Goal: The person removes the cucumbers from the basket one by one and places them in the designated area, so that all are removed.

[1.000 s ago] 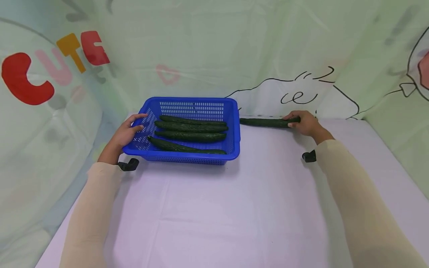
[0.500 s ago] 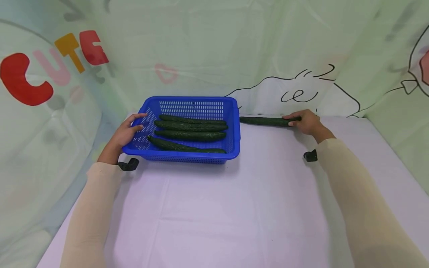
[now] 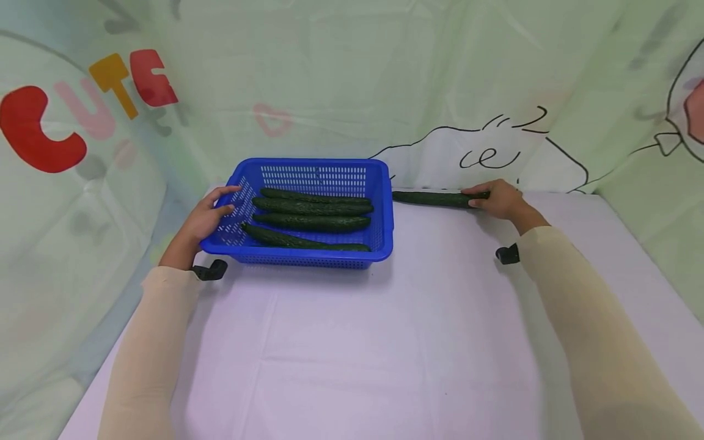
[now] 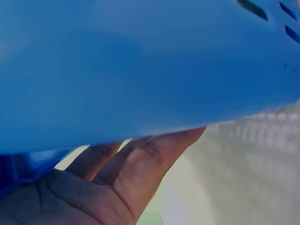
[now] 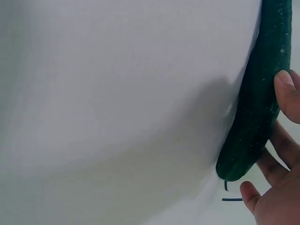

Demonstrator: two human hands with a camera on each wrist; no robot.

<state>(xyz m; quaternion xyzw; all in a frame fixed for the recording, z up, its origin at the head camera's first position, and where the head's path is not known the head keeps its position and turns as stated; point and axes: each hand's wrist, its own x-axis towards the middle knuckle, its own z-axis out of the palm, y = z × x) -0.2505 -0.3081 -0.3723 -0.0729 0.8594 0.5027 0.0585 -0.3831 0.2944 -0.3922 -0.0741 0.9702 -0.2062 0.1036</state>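
Observation:
A blue slotted plastic basket (image 3: 308,255) sits left of centre on the table in the head view. Several dark green cucumbers (image 3: 313,223) lie lengthwise inside it. My left hand (image 3: 206,220) grips the basket's left end, its fingers over the rim. In the left wrist view the basket's blue side (image 4: 150,70) hides the fingertips. To the right of the basket, one more cucumber (image 3: 431,199) lies along the back of the table. My right hand (image 3: 497,200) holds its right end, thumb on the near side; the right wrist view shows this cucumber (image 5: 258,93) between thumb and fingers.
A white cloth (image 3: 341,342) covers the table. Behind it hangs a pale green printed curtain (image 3: 341,79), close to the cucumber and the basket's back. Black wrist mounts (image 3: 211,270) stick out from both cuffs.

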